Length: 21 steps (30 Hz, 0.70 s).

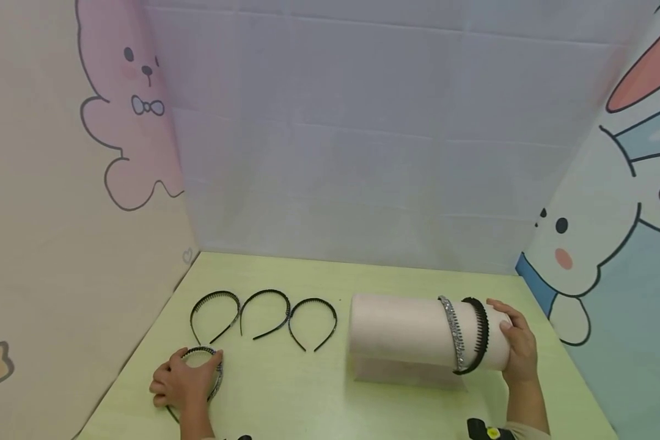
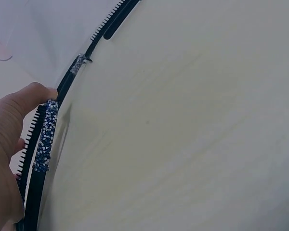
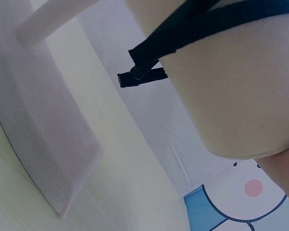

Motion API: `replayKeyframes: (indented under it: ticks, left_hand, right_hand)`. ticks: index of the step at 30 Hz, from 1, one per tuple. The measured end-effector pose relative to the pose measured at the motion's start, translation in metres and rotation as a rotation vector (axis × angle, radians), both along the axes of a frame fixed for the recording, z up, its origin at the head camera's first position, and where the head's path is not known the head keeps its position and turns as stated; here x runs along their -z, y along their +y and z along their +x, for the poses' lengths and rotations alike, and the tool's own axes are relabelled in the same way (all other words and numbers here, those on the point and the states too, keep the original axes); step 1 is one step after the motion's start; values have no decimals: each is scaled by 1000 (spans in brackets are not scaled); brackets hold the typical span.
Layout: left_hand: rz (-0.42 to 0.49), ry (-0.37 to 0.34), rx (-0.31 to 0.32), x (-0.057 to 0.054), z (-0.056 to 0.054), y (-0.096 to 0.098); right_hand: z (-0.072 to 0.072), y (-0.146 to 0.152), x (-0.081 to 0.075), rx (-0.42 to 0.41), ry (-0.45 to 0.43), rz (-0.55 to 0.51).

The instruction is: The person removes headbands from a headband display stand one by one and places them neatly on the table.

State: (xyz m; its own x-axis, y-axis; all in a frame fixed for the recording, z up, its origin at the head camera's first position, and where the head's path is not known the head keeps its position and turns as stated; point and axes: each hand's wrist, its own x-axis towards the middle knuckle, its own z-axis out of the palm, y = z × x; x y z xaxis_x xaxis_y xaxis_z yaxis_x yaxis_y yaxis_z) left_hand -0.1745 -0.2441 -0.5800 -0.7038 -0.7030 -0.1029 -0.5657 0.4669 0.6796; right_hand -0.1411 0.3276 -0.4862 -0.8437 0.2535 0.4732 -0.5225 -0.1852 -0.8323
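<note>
At the lower left of the head view my left hand (image 1: 189, 380) holds a black toothed headband (image 1: 219, 380) between thumb and fingers, close over the table. The left wrist view shows a band of blue-silver glitter (image 2: 45, 137) on the headband, with the thumb on its edge. On the right, a white padded cylinder stand (image 1: 398, 327) lies sideways on a base. My right hand (image 1: 519, 349) grips its right end, thumb at the front. Around the cylinder sit a silver glittery headband (image 1: 452, 330) and, closer to that hand, a black toothed headband (image 1: 481, 336).
Three more dark headbands lie in a row behind the left hand: a left one (image 1: 216, 294), a middle one (image 1: 287, 308) and a right one (image 1: 335, 321). The stand's base (image 1: 407, 374) rests on the pale green table (image 1: 286, 397). Printed curtains enclose the table.
</note>
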Motion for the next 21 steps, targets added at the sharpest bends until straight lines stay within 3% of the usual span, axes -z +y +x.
replayKeyframes:
  ticks: [13,21]
  left_hand:
    - [-38,10,11,14,-8,-13]
    - [-78,-32,92,15,-11,-20]
  right_hand:
    - [1,1,1,-17,7,0]
    - [1,0,0,-14,8,-4]
